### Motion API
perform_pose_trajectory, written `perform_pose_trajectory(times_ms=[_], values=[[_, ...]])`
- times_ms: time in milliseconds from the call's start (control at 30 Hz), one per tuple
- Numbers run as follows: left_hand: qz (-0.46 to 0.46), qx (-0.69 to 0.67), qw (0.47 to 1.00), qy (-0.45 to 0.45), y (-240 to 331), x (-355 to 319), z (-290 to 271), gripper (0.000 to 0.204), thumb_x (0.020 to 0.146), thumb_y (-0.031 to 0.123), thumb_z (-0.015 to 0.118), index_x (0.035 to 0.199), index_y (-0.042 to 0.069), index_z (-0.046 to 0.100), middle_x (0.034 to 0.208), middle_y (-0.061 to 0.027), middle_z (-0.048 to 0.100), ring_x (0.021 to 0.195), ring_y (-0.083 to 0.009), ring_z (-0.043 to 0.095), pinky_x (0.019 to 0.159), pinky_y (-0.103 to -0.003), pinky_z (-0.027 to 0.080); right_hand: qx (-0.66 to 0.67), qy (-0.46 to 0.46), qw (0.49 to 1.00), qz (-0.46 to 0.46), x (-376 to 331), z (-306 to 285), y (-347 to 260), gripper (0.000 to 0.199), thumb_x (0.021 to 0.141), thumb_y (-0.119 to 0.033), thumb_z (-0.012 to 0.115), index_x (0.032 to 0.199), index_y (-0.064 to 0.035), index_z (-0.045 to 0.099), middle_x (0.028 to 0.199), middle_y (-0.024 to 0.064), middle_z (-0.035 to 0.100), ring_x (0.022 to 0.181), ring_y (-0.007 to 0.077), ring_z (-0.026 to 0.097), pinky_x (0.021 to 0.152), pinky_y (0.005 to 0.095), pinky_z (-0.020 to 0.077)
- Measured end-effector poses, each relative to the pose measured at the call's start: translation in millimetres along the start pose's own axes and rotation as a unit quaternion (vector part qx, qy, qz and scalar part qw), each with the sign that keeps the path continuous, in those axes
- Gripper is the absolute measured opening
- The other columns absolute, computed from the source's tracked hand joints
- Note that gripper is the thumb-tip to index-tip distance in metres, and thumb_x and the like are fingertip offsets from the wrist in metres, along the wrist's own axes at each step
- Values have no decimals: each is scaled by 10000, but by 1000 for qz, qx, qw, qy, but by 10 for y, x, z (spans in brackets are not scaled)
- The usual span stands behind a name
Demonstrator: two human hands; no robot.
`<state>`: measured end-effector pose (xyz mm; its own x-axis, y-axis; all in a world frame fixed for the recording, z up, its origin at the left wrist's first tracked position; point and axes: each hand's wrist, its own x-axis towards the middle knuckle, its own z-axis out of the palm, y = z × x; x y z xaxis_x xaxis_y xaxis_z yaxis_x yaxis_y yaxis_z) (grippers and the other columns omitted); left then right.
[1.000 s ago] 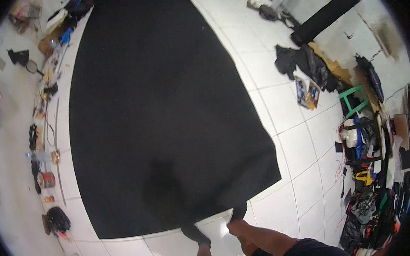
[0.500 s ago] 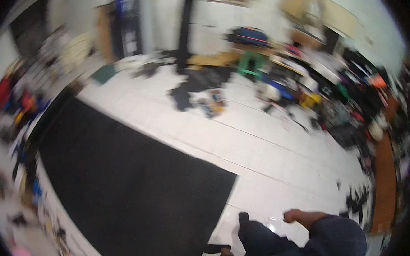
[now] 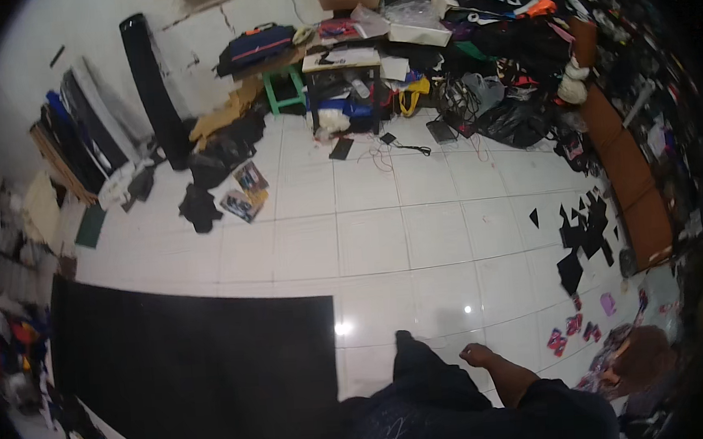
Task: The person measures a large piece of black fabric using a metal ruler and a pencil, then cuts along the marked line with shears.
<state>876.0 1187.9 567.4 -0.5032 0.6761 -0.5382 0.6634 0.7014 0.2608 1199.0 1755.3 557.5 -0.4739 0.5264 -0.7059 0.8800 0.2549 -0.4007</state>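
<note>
At the lower middle of the frame we see our dark-clad legs and a bare foot on the white tiled floor. Neither of our hands is in view, so we cannot tell their state. The black sheet lies flat at the lower left, its corner just beside our legs. Black scraps lie at the right.

A sheet lies on the floor left of scattered scraps.
</note>
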Motion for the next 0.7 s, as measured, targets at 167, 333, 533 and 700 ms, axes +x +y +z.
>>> perform_pose_trajectory(times_ms=[167,333,533,700], values=[[-204,-469,841,175,1040,1642,-1071,388,873,310,618,1048,-36,611,946,-148,657,896,-223,620,812,-338,475,180,77,974,112,254,-916,710,398,840,-359,593,1030,-13,647,1043,194,651,1000,335,611,862,405,480],[-183,-473,839,195,2227,2310,-2250,365,881,274,613,1089,-25,596,984,-129,660,957,-227,613,845,-339,468,299,135,931,160,531,-1350,1253,308,850,-294,598,990,-20,608,851,105,631,702,197,600,589,316,473],[-314,-421,849,61,2061,2726,-1506,463,830,401,616,1040,-10,651,1054,-225,648,1031,-305,616,912,-370,454,242,67,959,130,903,-1465,1007,291,836,-299,636,926,-23,660,718,66,629,602,159,589,531,320,479],[-304,-207,930,-7,1335,2551,-664,389,812,418,648,788,33,703,772,-166,662,742,-275,640,692,-392,492,308,-31,936,171,1386,-2134,166,303,865,-258,606,1071,-37,600,816,67,633,635,156,597,519,300,478]])
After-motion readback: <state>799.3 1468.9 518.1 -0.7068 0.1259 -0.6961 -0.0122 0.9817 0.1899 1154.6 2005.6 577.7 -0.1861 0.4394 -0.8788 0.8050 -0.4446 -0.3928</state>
